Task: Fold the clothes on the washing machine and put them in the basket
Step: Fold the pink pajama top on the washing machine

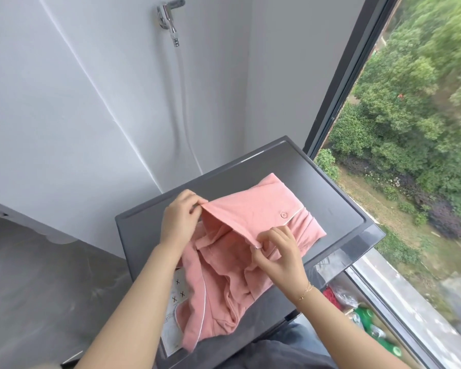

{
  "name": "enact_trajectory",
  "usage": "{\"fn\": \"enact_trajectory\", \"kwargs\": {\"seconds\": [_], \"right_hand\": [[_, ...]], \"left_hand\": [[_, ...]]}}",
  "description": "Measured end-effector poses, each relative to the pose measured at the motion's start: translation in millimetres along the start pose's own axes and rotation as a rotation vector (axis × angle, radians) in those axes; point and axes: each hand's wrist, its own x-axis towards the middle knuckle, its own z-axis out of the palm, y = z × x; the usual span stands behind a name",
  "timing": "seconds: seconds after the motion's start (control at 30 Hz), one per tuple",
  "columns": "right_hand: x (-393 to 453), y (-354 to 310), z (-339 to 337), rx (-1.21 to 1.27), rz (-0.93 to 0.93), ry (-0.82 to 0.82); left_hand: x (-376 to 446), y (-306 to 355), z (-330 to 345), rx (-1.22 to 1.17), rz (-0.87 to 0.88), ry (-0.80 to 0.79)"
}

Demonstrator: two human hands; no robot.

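A pink buttoned garment (pixel 253 209) with white piping lies on the dark grey top of the washing machine (pixel 330 193). Its far half lies folded flat; its near half is bunched up toward me, over a white sticker label. My left hand (pixel 180 217) pinches one corner of a lifted fold of the cloth. My right hand (pixel 277 251) pinches the other corner of the same raised edge, so the fold is held a little above the rest. No basket is in view.
A white wall with a chrome tap (pixel 168 20) and hose stands behind the machine. A large window (pixel 410 129) runs along the right side. Green bottles and a red item (pixel 357 312) lie on the floor right of the machine. Grey floor lies to the left.
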Motion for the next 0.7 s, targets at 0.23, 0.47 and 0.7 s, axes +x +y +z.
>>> {"fn": "enact_trajectory", "kwargs": {"seconds": [0.23,0.47,0.7], "right_hand": [[-15,14,25,-0.301,-0.033,-0.448],[12,12,-31,0.078,0.281,-0.213],[-3,71,-25,-0.534,0.280,-0.471]], "left_hand": [[-18,-1,6,0.366,-0.267,-0.144],[-38,54,55,0.273,0.017,-0.150],[-62,12,84,0.512,-0.095,-0.269]]}}
